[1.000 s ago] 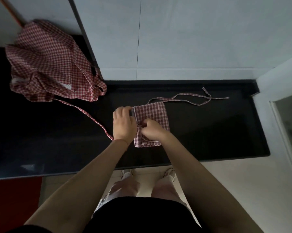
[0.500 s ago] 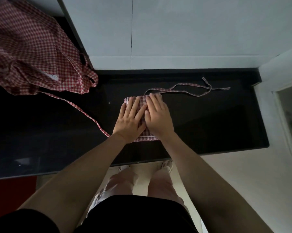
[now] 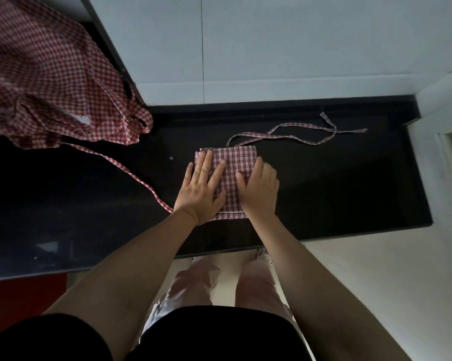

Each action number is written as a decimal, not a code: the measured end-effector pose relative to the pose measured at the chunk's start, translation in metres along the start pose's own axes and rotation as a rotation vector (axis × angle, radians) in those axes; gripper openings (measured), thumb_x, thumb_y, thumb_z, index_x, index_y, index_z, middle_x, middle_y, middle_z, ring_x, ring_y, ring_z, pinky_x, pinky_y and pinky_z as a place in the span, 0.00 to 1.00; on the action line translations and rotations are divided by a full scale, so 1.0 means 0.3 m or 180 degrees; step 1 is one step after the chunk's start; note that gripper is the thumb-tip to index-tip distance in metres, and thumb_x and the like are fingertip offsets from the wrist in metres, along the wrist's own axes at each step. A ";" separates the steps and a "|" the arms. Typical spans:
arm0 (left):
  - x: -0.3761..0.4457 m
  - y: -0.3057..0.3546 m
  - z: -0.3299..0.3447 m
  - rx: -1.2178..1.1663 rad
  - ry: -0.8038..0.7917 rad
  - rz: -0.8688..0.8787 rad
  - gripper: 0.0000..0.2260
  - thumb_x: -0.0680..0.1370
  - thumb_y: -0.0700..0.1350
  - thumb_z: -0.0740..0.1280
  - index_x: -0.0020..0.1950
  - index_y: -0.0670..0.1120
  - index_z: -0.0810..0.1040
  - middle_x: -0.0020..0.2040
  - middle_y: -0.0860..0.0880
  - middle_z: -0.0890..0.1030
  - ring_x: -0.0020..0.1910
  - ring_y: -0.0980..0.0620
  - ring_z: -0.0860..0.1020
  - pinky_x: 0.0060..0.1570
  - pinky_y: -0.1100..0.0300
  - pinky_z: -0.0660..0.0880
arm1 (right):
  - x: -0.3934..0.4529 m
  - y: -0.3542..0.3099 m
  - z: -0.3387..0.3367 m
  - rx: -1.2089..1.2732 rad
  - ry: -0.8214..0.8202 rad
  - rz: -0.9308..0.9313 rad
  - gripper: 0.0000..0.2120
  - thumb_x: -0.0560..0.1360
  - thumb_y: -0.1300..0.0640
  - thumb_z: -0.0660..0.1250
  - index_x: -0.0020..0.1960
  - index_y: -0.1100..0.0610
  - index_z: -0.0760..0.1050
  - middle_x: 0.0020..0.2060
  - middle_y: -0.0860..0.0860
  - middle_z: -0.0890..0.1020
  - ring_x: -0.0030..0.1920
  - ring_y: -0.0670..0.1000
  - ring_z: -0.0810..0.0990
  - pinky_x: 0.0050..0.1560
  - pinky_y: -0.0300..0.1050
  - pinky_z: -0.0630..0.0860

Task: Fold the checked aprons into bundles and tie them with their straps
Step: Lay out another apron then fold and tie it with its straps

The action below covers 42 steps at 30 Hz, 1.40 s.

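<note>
A red-and-white checked apron, folded into a small rectangle (image 3: 237, 162), lies on the black countertop (image 3: 349, 191). My left hand (image 3: 202, 190) lies flat on its left part with fingers straight and spread. My right hand (image 3: 261, 190) rests on its right edge, with the fingers bent down over that edge. One strap (image 3: 292, 132) trails from the fold's far edge out to the right in a loop. Another strap (image 3: 131, 169) runs left from under my left wrist toward the pile.
A heap of unfolded checked aprons (image 3: 50, 82) sits at the far left of the counter. A white tiled wall (image 3: 271, 48) backs the counter. The counter's right end (image 3: 425, 178) meets a white wall. The front edge is near my legs.
My hands have slid apart across the folded apron; the right hand moved from the middle to the right edge, uncovering the centre. Earlier still, both hands were pinching the fold's left side.
</note>
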<state>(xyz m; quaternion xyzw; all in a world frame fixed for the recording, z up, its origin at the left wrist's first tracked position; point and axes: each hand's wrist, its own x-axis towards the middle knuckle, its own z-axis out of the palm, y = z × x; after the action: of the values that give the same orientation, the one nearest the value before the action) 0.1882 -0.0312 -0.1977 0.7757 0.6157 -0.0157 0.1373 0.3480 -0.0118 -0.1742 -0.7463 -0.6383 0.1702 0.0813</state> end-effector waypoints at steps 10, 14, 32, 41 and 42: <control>0.004 0.091 -0.142 -0.0520 -0.0001 -0.0411 0.28 0.81 0.55 0.54 0.79 0.50 0.53 0.79 0.44 0.54 0.79 0.44 0.49 0.77 0.40 0.45 | 0.085 0.011 -0.234 0.1962 -0.2593 0.1331 0.23 0.69 0.54 0.77 0.62 0.55 0.76 0.55 0.52 0.82 0.54 0.54 0.82 0.61 0.56 0.76; 0.093 0.134 -0.361 -0.0998 0.0189 0.0151 0.33 0.71 0.48 0.69 0.75 0.51 0.63 0.77 0.50 0.60 0.79 0.47 0.51 0.77 0.41 0.45 | 0.101 -0.010 -0.356 0.0651 -0.3180 0.0091 0.21 0.69 0.53 0.75 0.61 0.53 0.76 0.55 0.52 0.82 0.54 0.54 0.81 0.62 0.57 0.75; 0.321 0.447 -0.735 0.0070 0.1589 0.0514 0.10 0.73 0.33 0.66 0.52 0.42 0.75 0.51 0.44 0.78 0.53 0.43 0.76 0.52 0.51 0.73 | 0.279 0.107 -0.805 -0.0978 0.1574 -0.2126 0.14 0.71 0.67 0.57 0.52 0.60 0.76 0.42 0.57 0.81 0.45 0.60 0.79 0.47 0.54 0.75; 0.151 0.552 -0.180 -0.0609 0.0045 0.0514 0.14 0.76 0.38 0.66 0.62 0.44 0.75 0.60 0.44 0.75 0.59 0.44 0.74 0.53 0.50 0.76 | 0.074 0.485 -0.396 -0.1123 -0.0097 -0.2171 0.11 0.73 0.58 0.69 0.55 0.54 0.77 0.51 0.52 0.82 0.53 0.54 0.80 0.56 0.50 0.77; 0.142 0.557 -0.163 -0.0640 -0.0018 0.0473 0.14 0.76 0.38 0.65 0.61 0.44 0.75 0.60 0.45 0.75 0.59 0.44 0.74 0.53 0.51 0.76 | 0.066 0.491 -0.398 -0.1090 -0.0374 -0.2110 0.12 0.74 0.58 0.69 0.57 0.53 0.76 0.54 0.51 0.81 0.55 0.53 0.79 0.57 0.49 0.76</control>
<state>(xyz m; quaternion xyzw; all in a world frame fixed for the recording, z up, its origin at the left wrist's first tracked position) 0.3518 -0.0134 -0.1265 0.8014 0.5547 0.0542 0.2170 0.5295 -0.0063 -0.1161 -0.4910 -0.8680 0.0680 -0.0308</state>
